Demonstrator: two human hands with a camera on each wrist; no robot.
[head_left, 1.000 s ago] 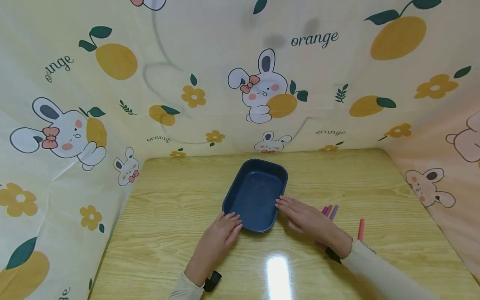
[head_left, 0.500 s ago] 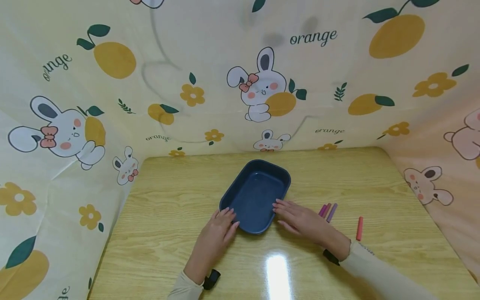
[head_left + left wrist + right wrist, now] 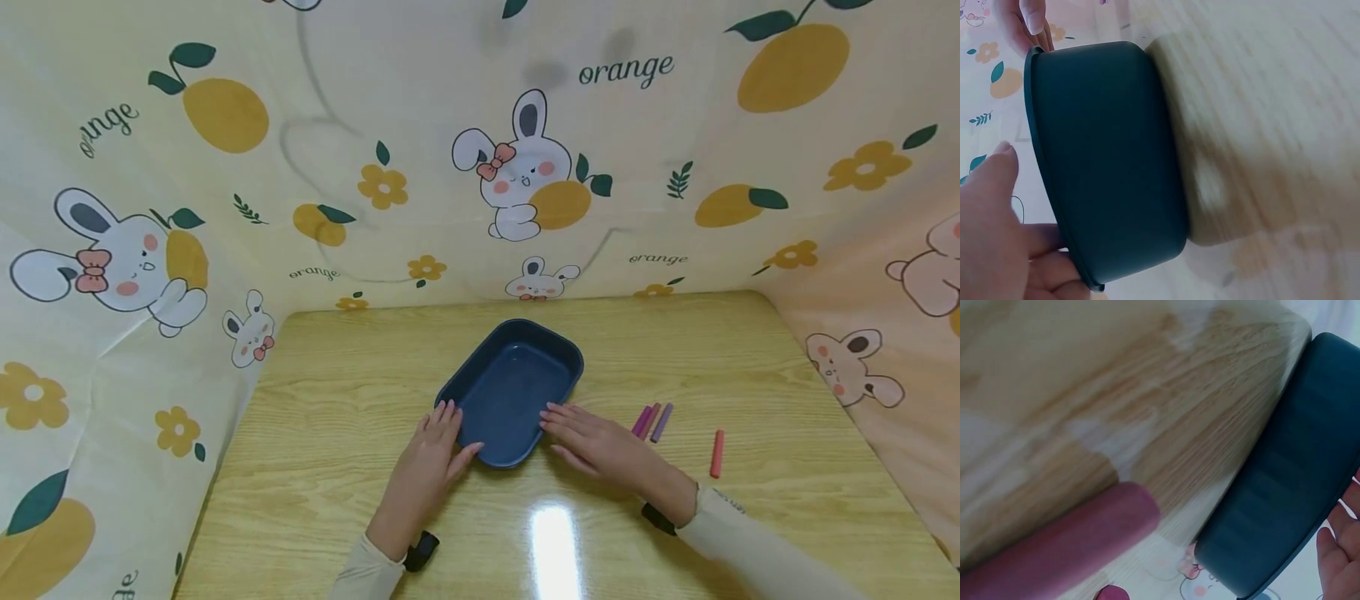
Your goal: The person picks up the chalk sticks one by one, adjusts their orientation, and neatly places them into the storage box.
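A dark blue rectangular tray [image 3: 510, 400] with rounded corners stands on the wooden table, turned at a slant. My left hand [image 3: 423, 462] lies at its near left side, fingers straight over the rim and the thumb spread towards the near corner. On the opposite side, my right hand [image 3: 596, 446] touches the right rim with extended fingertips. The left wrist view shows the tray's side wall [image 3: 1107, 156] with left fingers [image 3: 1050, 272] at the rim. From the right wrist, the tray [image 3: 1285, 469] appears at the right. Nothing lies inside it.
Several slim pen-like sticks lie right of the tray: a magenta one [image 3: 641, 422], a lilac one [image 3: 662, 423] and a coral one [image 3: 717, 454] farther right. A patterned cloth [image 3: 420, 167] rises behind the table [image 3: 360, 375] and along both sides.
The tray has turned slightly clockwise, its near end swinging left. Both hands have moved a little left with it, and the left fingers have straightened along the rim.
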